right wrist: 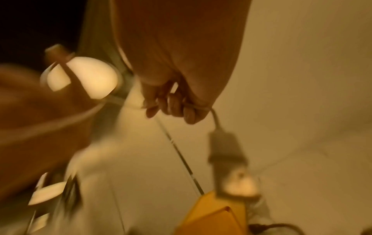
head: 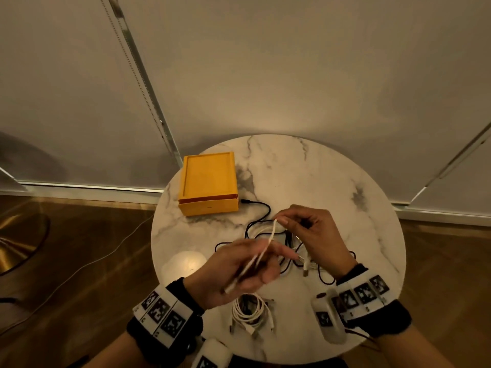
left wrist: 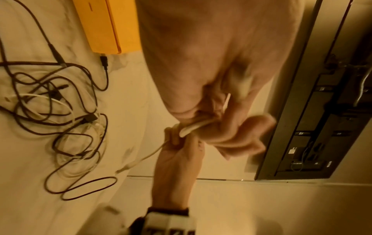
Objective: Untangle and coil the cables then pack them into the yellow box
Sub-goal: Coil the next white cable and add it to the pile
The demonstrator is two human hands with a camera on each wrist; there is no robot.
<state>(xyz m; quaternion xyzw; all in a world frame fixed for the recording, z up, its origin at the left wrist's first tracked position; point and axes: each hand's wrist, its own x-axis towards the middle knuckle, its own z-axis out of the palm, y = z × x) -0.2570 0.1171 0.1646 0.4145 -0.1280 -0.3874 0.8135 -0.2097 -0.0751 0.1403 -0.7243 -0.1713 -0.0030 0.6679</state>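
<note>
The yellow box [head: 207,181] stands with its lid on at the back left of the round marble table [head: 332,181]. Over the table's middle, my left hand [head: 255,264] grips a white cable [head: 268,241] folded into strands across its palm. My right hand [head: 285,221] pinches the top bend of that same cable just above it. In the right wrist view the fingers [right wrist: 175,108] curl round the cable and a plug [right wrist: 225,147] dangles below. A tangle of black and white cables [head: 265,232] lies under both hands. One coiled white cable [head: 249,312] rests near the front edge.
A black plug end [head: 245,201] lies right beside the box. A brass lamp base [head: 16,240] and a thin cord [head: 79,266] are on the wood floor to the left. White blinds hang behind the table.
</note>
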